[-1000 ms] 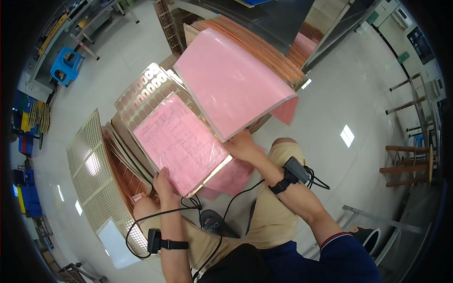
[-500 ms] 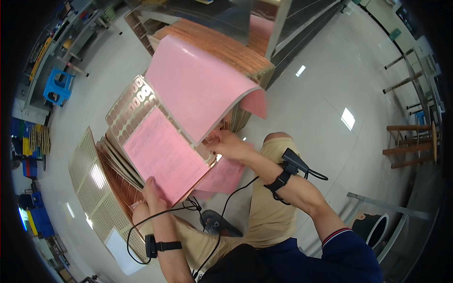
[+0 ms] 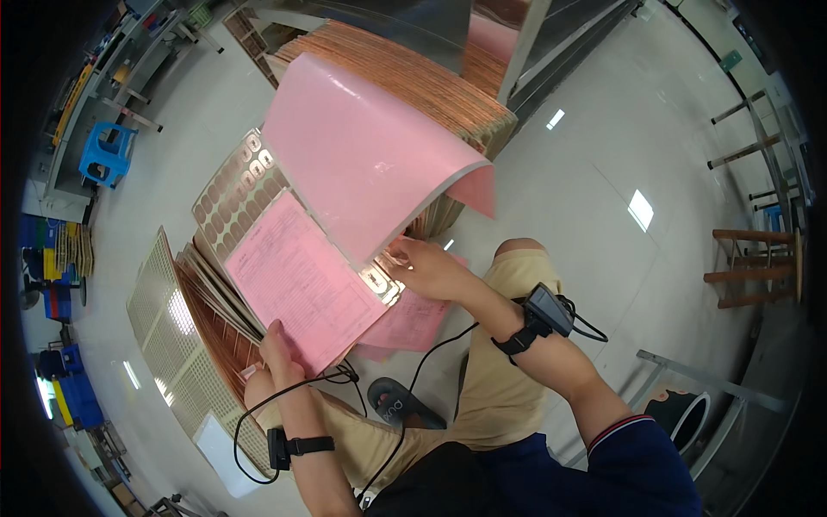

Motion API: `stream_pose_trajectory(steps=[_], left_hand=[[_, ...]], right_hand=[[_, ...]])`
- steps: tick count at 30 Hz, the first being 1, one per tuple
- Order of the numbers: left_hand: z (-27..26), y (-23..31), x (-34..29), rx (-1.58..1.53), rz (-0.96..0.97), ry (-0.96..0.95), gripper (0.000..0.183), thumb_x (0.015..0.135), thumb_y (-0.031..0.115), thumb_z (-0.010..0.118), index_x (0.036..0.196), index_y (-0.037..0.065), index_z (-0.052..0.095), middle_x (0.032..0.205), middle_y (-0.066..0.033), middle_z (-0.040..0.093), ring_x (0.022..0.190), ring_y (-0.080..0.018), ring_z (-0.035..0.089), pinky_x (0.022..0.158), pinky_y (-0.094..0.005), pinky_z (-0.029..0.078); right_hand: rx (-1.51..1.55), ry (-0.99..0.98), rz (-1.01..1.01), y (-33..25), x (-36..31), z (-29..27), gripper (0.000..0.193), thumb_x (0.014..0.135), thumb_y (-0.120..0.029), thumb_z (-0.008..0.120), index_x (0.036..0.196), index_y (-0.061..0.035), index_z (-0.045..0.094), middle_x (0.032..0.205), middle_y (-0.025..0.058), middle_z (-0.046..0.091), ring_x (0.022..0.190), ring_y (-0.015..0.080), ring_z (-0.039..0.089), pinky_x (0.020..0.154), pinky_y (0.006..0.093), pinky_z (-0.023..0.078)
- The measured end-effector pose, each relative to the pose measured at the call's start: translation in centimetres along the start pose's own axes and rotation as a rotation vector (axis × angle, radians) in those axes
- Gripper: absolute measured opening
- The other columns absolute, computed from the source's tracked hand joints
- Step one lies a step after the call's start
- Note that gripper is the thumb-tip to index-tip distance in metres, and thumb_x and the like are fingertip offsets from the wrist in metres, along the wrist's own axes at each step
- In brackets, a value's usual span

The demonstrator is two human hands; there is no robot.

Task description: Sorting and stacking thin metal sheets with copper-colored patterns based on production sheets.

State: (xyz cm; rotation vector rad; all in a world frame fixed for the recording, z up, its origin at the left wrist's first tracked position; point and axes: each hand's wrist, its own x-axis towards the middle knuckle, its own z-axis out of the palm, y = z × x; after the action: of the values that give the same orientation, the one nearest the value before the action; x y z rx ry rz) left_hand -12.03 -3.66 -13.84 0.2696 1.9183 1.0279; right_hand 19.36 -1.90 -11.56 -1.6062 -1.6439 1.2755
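Note:
My left hand (image 3: 280, 355) grips the lower left corner of a pink printed form (image 3: 306, 280), thumb on top. The form lies on a coppery panel (image 3: 237, 191) with rows of rounded cut-out shapes, which shows at the far left and along the right edge. My right hand (image 3: 419, 267) is at the panel's right edge, its fingers curled together by the lower corner of a curved pink sheet (image 3: 370, 155); what they pinch is partly hidden. Behind, that sheet drapes over a tall stack of copper-coloured panels (image 3: 405, 77).
Left of the form, more panels lean in a row behind a cream perforated board (image 3: 168, 319). Another pink paper (image 3: 409, 323) lies below my right hand. Cables run from bands on both forearms. A blue stool (image 3: 108, 155), a wooden stool (image 3: 754, 269) and a metal frame (image 3: 706, 379) stand around.
My right hand has shifted slightly up and right, and its forearm has turned. More of the panel's shiny cut-outs show beside the form. My left hand keeps its hold.

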Motion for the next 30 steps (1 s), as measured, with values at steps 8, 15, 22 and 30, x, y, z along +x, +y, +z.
stream_pose_trajectory(steps=[8, 15, 22, 30], left_hand=[[-0.3, -0.6, 0.9, 0.002, 0.001, -0.023, 0.057, 0.082, 0.031, 0.061, 0.12, -0.008, 0.048, 0.113, -0.0154, 0.056, 0.097, -0.0254, 0.056, 0.085, -0.0344, 0.045], [-0.7, -0.9, 0.9, -0.116, -0.07, -0.191, 0.059, 0.087, 0.035, 0.057, 0.13, -0.002, 0.041, 0.124, -0.0122, 0.052, 0.108, -0.0254, 0.052, 0.094, -0.035, 0.041], [-3.1, -0.1, 1.7, -0.017, -0.109, -0.295, 0.055, 0.091, 0.033, 0.051, 0.13, -0.003, 0.038, 0.13, -0.0152, 0.047, 0.116, -0.0276, 0.048, 0.098, -0.0363, 0.037], [-3.1, 2.7, -2.5, -0.062, -0.155, -0.418, 0.048, 0.095, 0.031, 0.042, 0.129, -0.003, 0.04, 0.13, -0.016, 0.047, 0.116, -0.0286, 0.048, 0.1, -0.0407, 0.037]], right_hand=[[0.047, -0.047, -0.009, 0.8, 0.4, 0.5, 0.036, 0.08, -0.021, 0.056, 0.108, 0.0015, 0.057, 0.099, 0.0204, 0.063, 0.092, 0.0315, 0.062, 0.081, 0.037, 0.048], [0.131, 0.038, -0.032, -0.5, 0.1, 1.0, 0.04, 0.078, -0.018, 0.058, 0.11, 0.0056, 0.054, 0.099, 0.0193, 0.064, 0.09, 0.0271, 0.063, 0.08, 0.0346, 0.048], [0.272, -0.042, 0.084, -0.6, 0.6, 0.7, 0.045, 0.078, -0.019, 0.06, 0.111, 0.0103, 0.053, 0.093, 0.0178, 0.065, 0.087, 0.0203, 0.062, 0.077, 0.03, 0.048], [0.308, 0.067, 0.193, -0.4, 1.7, -0.1, 0.033, 0.073, -0.027, 0.062, 0.086, 0.0034, 0.063, 0.076, 0.0137, 0.064, 0.075, 0.0195, 0.063, 0.067, 0.0302, 0.048]])
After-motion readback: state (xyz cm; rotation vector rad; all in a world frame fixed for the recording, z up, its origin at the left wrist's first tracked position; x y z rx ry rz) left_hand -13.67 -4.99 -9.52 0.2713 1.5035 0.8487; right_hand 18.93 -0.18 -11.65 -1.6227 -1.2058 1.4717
